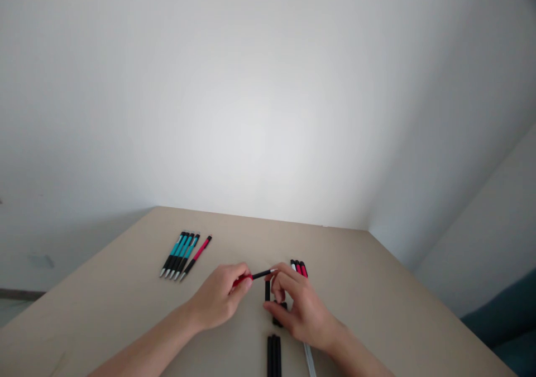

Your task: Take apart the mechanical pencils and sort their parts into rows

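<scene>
My left hand (224, 293) is closed around a red pen barrel (243, 280), with a slim black section (262, 275) pointing right and ending in a pale tip. My right hand (299, 304) pinches a short black tube (267, 291), held upright between thumb and finger. The pale tip meets or passes close to my right fingers; I cannot tell which. Beneath the right hand lie short black pieces (277, 322), partly covered. Just beyond it, red and white pen barrels with black tops (299, 267) show, their lower parts hidden by the hand.
At the back left, several teal and black pens (181, 254) lie side by side, with one red and black pen (196, 258) beside them. Long black tubes (274, 357) and thin whitish sticks (309, 360) lie near the front. The beige table (377, 299) meets a white wall behind.
</scene>
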Available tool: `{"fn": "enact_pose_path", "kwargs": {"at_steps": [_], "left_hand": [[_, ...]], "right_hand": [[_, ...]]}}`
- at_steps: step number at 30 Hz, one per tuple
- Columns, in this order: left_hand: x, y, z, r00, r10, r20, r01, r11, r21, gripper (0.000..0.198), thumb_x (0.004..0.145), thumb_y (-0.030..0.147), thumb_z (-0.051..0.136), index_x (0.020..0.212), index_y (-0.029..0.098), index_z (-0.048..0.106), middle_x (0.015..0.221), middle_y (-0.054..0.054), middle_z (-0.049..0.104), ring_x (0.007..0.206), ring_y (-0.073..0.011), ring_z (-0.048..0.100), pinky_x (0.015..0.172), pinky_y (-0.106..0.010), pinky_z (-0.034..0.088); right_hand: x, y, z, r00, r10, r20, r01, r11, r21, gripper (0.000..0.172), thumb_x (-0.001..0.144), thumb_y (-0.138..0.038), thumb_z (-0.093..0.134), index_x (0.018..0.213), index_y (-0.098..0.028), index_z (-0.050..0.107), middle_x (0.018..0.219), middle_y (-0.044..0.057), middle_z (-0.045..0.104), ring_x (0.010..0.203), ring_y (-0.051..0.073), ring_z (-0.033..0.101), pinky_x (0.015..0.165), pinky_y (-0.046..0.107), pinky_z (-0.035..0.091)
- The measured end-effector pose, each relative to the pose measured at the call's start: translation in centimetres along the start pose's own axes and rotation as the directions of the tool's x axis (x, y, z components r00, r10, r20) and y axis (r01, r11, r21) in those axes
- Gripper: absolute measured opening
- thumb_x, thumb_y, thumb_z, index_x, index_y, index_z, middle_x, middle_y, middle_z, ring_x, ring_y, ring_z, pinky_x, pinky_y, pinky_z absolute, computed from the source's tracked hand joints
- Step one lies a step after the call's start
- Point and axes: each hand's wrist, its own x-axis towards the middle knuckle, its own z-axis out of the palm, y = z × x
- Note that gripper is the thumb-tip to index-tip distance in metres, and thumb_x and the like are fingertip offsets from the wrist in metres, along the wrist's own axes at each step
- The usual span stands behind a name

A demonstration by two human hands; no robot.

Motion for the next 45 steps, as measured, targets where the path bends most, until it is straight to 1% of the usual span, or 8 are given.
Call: {"fn": "enact_pose_path", "kwargs": {"at_steps": [4, 9, 17, 22, 25, 31, 39, 45], "left_hand": [[0.1, 0.2, 0.8, 0.996, -0.091, -0.002, 0.089, 0.98, -0.177, 0.022, 0.085, 0.035, 0.053, 0.072, 0.018, 0.047, 0.059, 0.006, 0.044, 0.056, -0.0115, 0.039, 0.053, -0.022, 0.03], [0.4, 0.6, 1.5, 0.99, -0.129, 0.058, 0.141, 0.884, -0.445, 0.018, 0.081, 0.033, 0.057, 0.083, 0.015, 0.055, 0.071, 0.001, 0.059, 0.067, -0.0148, 0.054, 0.062, -0.024, 0.039], [0.5, 0.5, 1.2, 0.987, -0.153, 0.042, 0.154, 0.865, -0.478, 0.014, 0.08, 0.027, 0.056, 0.073, 0.016, 0.053, 0.067, 0.001, 0.061, 0.066, -0.0144, 0.053, 0.062, -0.024, 0.037], [0.4, 0.2, 1.6, 0.985, -0.172, -0.001, 0.16, 0.914, -0.372, 0.019, 0.077, 0.03, 0.061, 0.07, 0.017, 0.049, 0.06, 0.006, 0.046, 0.058, -0.0114, 0.041, 0.055, -0.022, 0.029], [0.4, 0.1, 1.8, 0.981, -0.194, -0.012, 0.18, 0.929, -0.323, 0.021, 0.074, 0.031, 0.064, 0.069, 0.017, 0.048, 0.06, 0.007, 0.04, 0.058, -0.0108, 0.037, 0.054, -0.021, 0.027], [0.3, 0.2, 1.8, 0.984, -0.172, 0.051, 0.178, 0.912, -0.37, 0.017, 0.07, 0.024, 0.067, 0.072, 0.017, 0.052, 0.066, 0.006, 0.051, 0.063, -0.0122, 0.044, 0.059, -0.021, 0.032], [0.3, 0.3, 1.8, 0.977, -0.187, 0.101, 0.213, 0.873, -0.439, 0.017, 0.069, 0.021, 0.068, 0.071, 0.016, 0.052, 0.065, 0.006, 0.055, 0.062, -0.0122, 0.047, 0.058, -0.021, 0.031], [0.2, 0.3, 1.8, 0.974, -0.171, 0.147, 0.217, 0.888, -0.405, 0.01, 0.072, 0.02, 0.065, 0.077, 0.015, 0.058, 0.06, 0.005, 0.058, 0.058, -0.0121, 0.05, 0.056, -0.021, 0.034]], "right_hand": [[-0.2, 0.1, 0.5, 0.998, -0.041, -0.047, 0.044, 0.997, 0.059, 0.023, 0.076, -0.004, 0.054, 0.075, -0.021, 0.039, 0.102, 0.006, 0.055, 0.087, 0.017, 0.054, 0.076, 0.029, 0.042], [-0.3, 0.0, 0.8, 0.997, -0.044, -0.058, 0.047, 0.997, 0.053, 0.023, 0.077, -0.004, 0.053, 0.083, -0.023, 0.04, 0.092, 0.004, 0.055, 0.083, 0.017, 0.054, 0.074, 0.029, 0.044], [0.1, 1.0, 1.5, 0.976, 0.058, -0.208, -0.041, 0.995, 0.087, 0.015, 0.082, -0.013, 0.053, 0.087, -0.022, 0.042, 0.09, 0.003, 0.058, 0.075, 0.014, 0.055, 0.067, 0.027, 0.046], [0.5, 1.4, 1.8, 0.925, 0.209, -0.317, -0.172, 0.975, 0.141, 0.014, 0.083, -0.021, 0.056, 0.08, -0.022, 0.042, 0.079, 0.001, 0.06, 0.066, 0.013, 0.057, 0.062, 0.026, 0.048], [0.2, 1.0, 1.6, 0.944, 0.187, -0.271, -0.166, 0.981, 0.101, 0.01, 0.083, -0.02, 0.055, 0.089, -0.021, 0.047, 0.087, 0.003, 0.062, 0.071, 0.014, 0.06, 0.067, 0.027, 0.049], [-0.4, 0.4, 0.6, 0.997, 0.062, -0.051, -0.067, 0.993, -0.093, 0.036, 0.079, -0.015, 0.058, 0.113, -0.023, 0.049, 0.105, 0.006, 0.061, 0.087, 0.018, 0.058, 0.082, 0.034, 0.047], [-0.4, 1.1, 0.2, 0.993, 0.111, -0.032, -0.113, 0.99, -0.085, 0.057, 0.076, -0.025, 0.069, 0.127, -0.024, 0.042, 0.112, 0.006, 0.061, 0.091, 0.019, 0.059, 0.085, 0.035, 0.046], [-0.4, 0.4, 0.1, 0.996, 0.089, 0.018, -0.086, 0.991, -0.097, 0.052, 0.078, -0.021, 0.065, 0.125, -0.023, 0.043, 0.11, 0.007, 0.06, 0.099, 0.02, 0.056, 0.089, 0.034, 0.044]]}}
